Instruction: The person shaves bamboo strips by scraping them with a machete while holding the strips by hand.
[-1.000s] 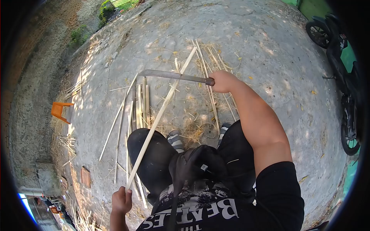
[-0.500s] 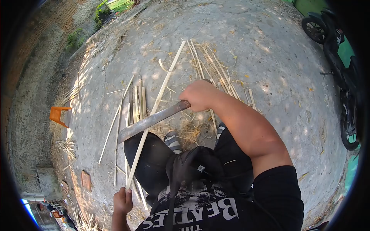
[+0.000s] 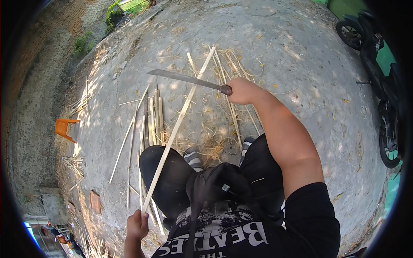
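- left hand: fingers clamped on the near end of a long pale strip, low by my left side.
- strip position: slants away from me, passing over my bent left leg and out above the concrete ground. far end points forward, just beside the tops of some loose strips.
- right hand: fingers wrapped round the handle of a machete, arm stretched out ahead of me. the blade points to my left and crosses the strip near its far end. whether the edge is biting in, i cannot tell from this angle.
- a pale sliver stands out beside the strip, just beyond the blade.
- ground, left of the strip: a close row of cut strips, lying roughly lengthwise, with thinner sticks spread beside it.
- ground, right of the strip: a looser group of strips, partly behind my right hand and forearm.
- between my striped sandals: a tangle of thin shavings.
- further off, left: an orange stool, a small stick pile and a reddish brick.
- far right: a dark motorcycle.
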`<state>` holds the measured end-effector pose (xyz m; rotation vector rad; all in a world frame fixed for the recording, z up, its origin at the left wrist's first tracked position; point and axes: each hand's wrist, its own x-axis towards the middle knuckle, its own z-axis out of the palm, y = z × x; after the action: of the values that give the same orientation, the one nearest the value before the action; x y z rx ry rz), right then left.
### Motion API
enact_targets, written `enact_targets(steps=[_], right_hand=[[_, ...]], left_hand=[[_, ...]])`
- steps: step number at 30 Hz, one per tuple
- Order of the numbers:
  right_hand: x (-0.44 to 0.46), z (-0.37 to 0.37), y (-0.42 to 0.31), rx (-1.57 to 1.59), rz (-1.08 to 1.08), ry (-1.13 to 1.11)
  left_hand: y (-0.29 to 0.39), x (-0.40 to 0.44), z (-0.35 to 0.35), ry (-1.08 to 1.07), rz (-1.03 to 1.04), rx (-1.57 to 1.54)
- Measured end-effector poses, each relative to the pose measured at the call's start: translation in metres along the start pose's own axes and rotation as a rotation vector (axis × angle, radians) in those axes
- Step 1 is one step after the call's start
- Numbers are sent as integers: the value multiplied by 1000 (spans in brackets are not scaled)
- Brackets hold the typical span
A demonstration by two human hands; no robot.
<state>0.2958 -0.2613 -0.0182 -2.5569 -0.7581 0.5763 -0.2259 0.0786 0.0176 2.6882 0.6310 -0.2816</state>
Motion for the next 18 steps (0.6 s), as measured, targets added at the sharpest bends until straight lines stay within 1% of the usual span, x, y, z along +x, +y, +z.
enact_targets(steps=[1,4,6,7,9,11,13,16,18], right_hand=[[-2,1,-8,1,-54,-32],[-16,14,-46,-201,-254,-32],[-22,25,-66,-340,-408,-46],[-19,25,-64,-314,-378,-47],[-8,28,-48,-257,-315,-58],[15,21,1,-161,-69,37],[9,5,24,-111,62,59],[7,9,21,-172,114,98],[1,3,9,-113,100,119]], left_hand=[[1,2,2,8,-4,-14],[10,9,2,32,-16,-9],[9,7,-1,36,14,38],[7,6,-4,35,27,64],[-22,-10,-8,56,20,131],[-39,-22,-8,80,12,187],[-41,-34,-16,97,-20,240],[-38,-37,-10,71,-13,154],[-37,-29,-5,72,-5,128]])
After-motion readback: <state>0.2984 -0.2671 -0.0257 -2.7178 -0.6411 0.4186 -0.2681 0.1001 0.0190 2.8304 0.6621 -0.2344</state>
